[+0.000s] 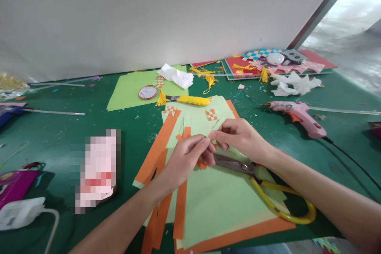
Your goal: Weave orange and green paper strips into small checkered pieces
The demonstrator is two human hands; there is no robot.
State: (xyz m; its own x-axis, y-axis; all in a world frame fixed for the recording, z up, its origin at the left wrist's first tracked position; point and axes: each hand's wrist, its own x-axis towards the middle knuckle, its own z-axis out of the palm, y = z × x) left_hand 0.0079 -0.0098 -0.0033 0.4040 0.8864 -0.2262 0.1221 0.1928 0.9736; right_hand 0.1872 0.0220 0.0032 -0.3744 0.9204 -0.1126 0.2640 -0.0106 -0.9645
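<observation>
My left hand (pixel 190 154) is closed, thumb against fingers, around a small piece of orange and pale green paper (pixel 202 164) that shows below its fingertips. My right hand (pixel 235 137) pinches at the same small piece, its fingertips close to those of the left. Both hands are above a stack of pale green sheets (pixel 226 202) with orange sheets beneath. Orange strips (pixel 156 147) lie left of the hands. Scissors (pixel 282 202) with yellow handles rest on the sheets, blades under my right hand. A small woven checkered square (pixel 212 114) lies just beyond the hands.
A yellow cutter (pixel 193 100) and a round tin (pixel 148 92) lie beyond the stack. At right are a pink glue gun (pixel 297 115) with its cable and crumpled tissue (pixel 294 84). A blurred pink object (pixel 99 166) and a white plug (pixel 20 212) are at left.
</observation>
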